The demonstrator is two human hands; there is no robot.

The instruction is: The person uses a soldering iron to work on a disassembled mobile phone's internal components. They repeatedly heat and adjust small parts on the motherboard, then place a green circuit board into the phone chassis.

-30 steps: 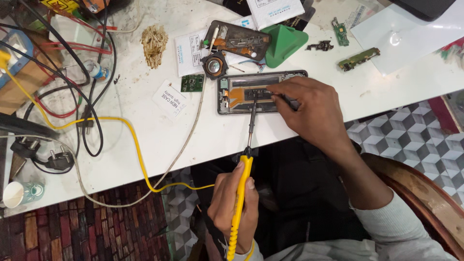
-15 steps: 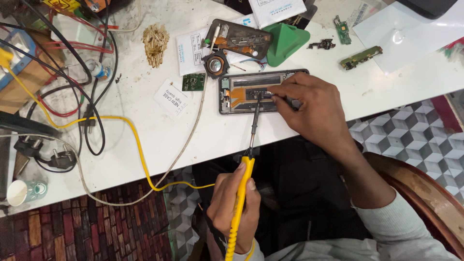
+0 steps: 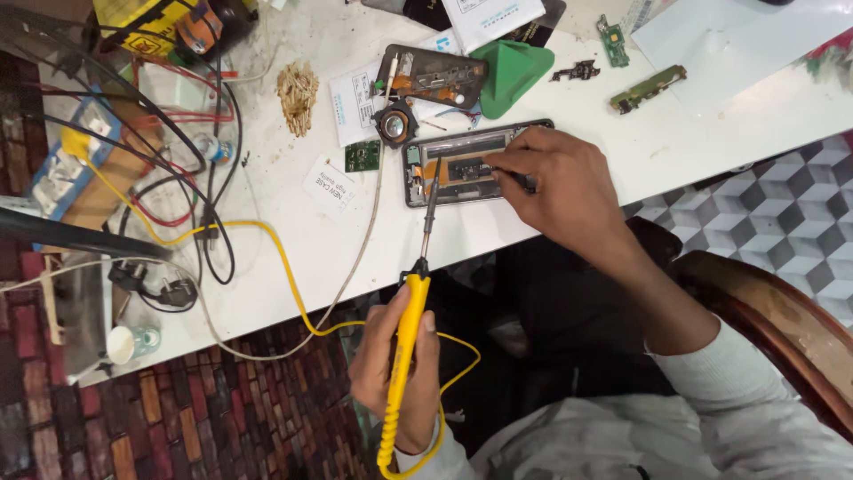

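Our left grip (image 3: 395,369) was closed around the yellow handle of the soldering iron (image 3: 410,320), whose thin metal tip reached up over the near edge of the white surface (image 3: 293,258) onto the opened phone (image 3: 462,169). Our right grip (image 3: 555,182) rested on the phone's right half, its fingers pinched narrowly on a thin dark tool (image 3: 515,178). That phone lay near the surface's near edge, just below a green triangular pick (image 3: 515,71) and a second opened phone (image 3: 440,76).
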